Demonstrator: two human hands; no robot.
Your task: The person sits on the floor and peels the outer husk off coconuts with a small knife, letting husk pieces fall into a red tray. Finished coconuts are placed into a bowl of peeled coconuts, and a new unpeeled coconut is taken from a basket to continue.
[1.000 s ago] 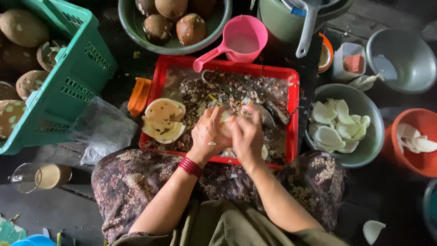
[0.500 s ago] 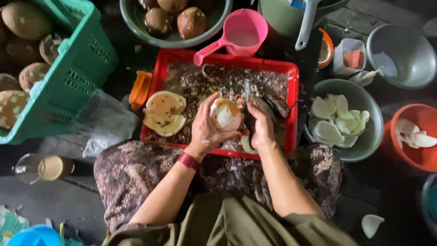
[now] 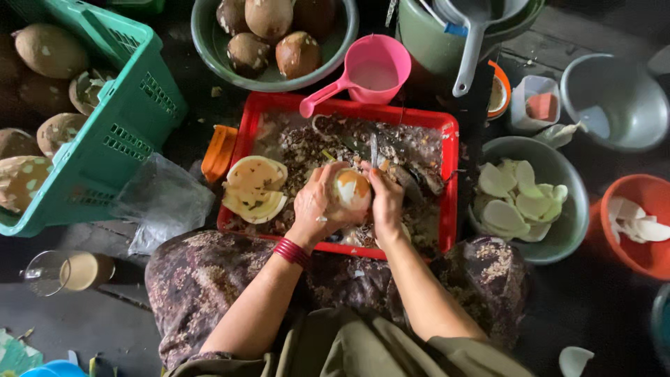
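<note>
A red tray (image 3: 447, 209) sits on the person's lap, placed to catch peelings. Over it, the left hand (image 3: 317, 206) cups a pale round fruit (image 3: 352, 190), its grip wrapped around it, while the right hand (image 3: 386, 202) pinches a knife (image 3: 374, 149) against the fruit's edge.

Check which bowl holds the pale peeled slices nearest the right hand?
The grey-green bowl right of the red tray; the orange bowl with slices sits farther out.

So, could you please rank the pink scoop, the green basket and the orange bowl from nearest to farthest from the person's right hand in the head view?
From the right hand:
1. Pink scoop, above it, past the tray's far edge.
2. Orange bowl, far to the right.
3. Green basket, far to the left.
</note>
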